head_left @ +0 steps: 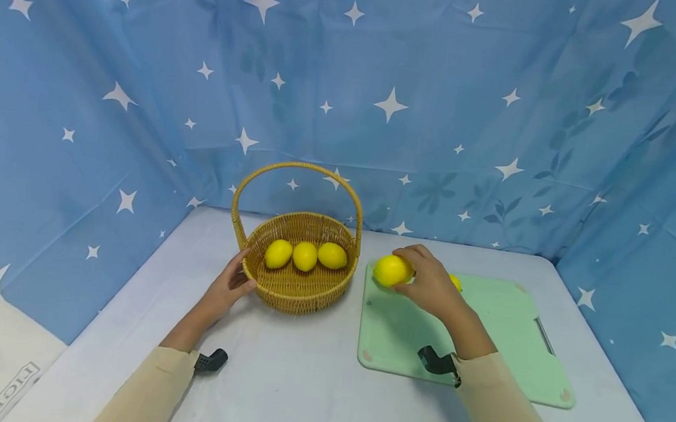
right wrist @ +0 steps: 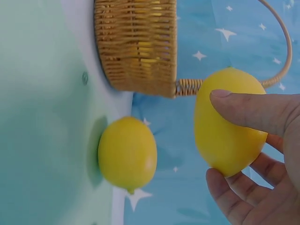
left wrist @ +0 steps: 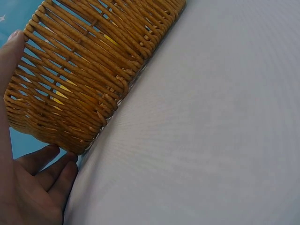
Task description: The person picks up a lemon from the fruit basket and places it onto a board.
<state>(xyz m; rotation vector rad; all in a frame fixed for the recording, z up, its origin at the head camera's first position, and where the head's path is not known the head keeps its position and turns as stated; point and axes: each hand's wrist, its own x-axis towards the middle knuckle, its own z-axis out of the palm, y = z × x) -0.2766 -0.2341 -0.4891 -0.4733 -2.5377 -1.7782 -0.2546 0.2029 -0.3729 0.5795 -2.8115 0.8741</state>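
My right hand (head_left: 430, 286) holds a yellow lemon (head_left: 392, 271) between thumb and fingertips, raised above the left far part of the green cutting board (head_left: 405, 337). Another lemon (right wrist: 127, 153) lies on that board, mostly hidden behind my right hand in the head view. Three lemons (head_left: 304, 256) sit side by side inside a brown wicker basket (head_left: 300, 301) with a tall arched handle. At the basket's left side, my left hand (head_left: 225, 291) holds the outside, its thumb near the front rim and its fingers (left wrist: 61, 180) against the woven wall.
A white cloth (head_left: 292, 388) covers the table. Blue curtains (head_left: 327, 56) with white stars rise behind it and at both sides. The cutting board has a grey handle strip (head_left: 545, 336) near its right end. The basket stands just left of the board.
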